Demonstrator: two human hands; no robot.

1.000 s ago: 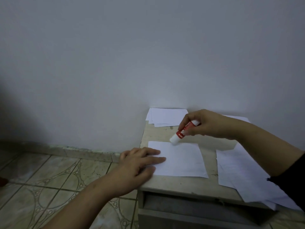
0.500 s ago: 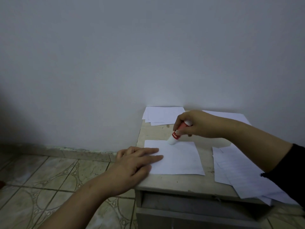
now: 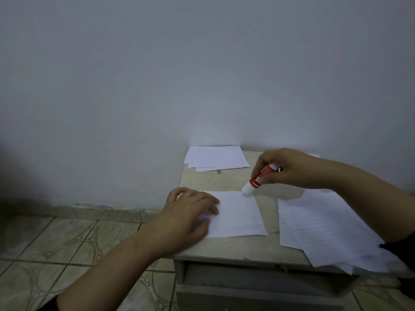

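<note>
The red-and-white cylindrical glue stick [image 3: 258,181] is pinched, tilted, in the right grip [image 3: 289,169], its white tip at the far edge of the flat white paper sheet [image 3: 240,216], which is pressed onto the worn surface [image 3: 224,246] by the flat-fingered left grip [image 3: 190,212].

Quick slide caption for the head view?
Right hand holds a glue stick to the far edge of a white sheet; left hand presses it down.

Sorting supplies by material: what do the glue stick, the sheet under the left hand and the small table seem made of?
Glue stick: smooth plastic tube, glossy red label, white end. Sheet: thin matte white paper, lying flat with crisp edges. Table: probably wood or laminated board, pale, dull and scuffed, with a chipped front edge; which of the two cannot be told.
</note>
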